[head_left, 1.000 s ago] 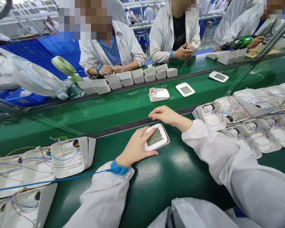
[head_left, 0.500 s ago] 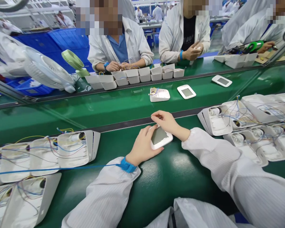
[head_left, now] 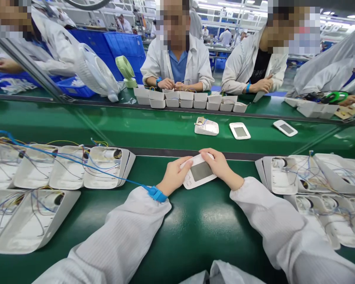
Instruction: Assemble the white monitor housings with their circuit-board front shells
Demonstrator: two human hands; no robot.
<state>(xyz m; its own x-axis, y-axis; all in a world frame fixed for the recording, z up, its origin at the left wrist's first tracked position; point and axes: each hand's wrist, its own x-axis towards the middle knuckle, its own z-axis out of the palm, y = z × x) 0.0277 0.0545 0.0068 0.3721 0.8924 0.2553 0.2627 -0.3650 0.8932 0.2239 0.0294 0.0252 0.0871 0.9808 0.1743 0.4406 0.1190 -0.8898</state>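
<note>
Between my two hands is a white plastic device cover with a grey display window and a few button outlines at its left end. My left hand grips its left end, thumb on the front face. The right hand is closed round the upper right end, also with the thumb on top. The cover is tilted, facing up toward me, over the green bench. A blue wrist strap with a cord circles my left wrist. The fingers behind the cover are hidden.
White housings with loose wires stand in rows at left and right. On the green belt ahead lie a wired housing and two covers. Co-workers sit across, behind a row of housings.
My right hand has come down from above the cover and now grips its right end. The left hand has shifted to the left end, baring the buttons. The view has swung left.
</note>
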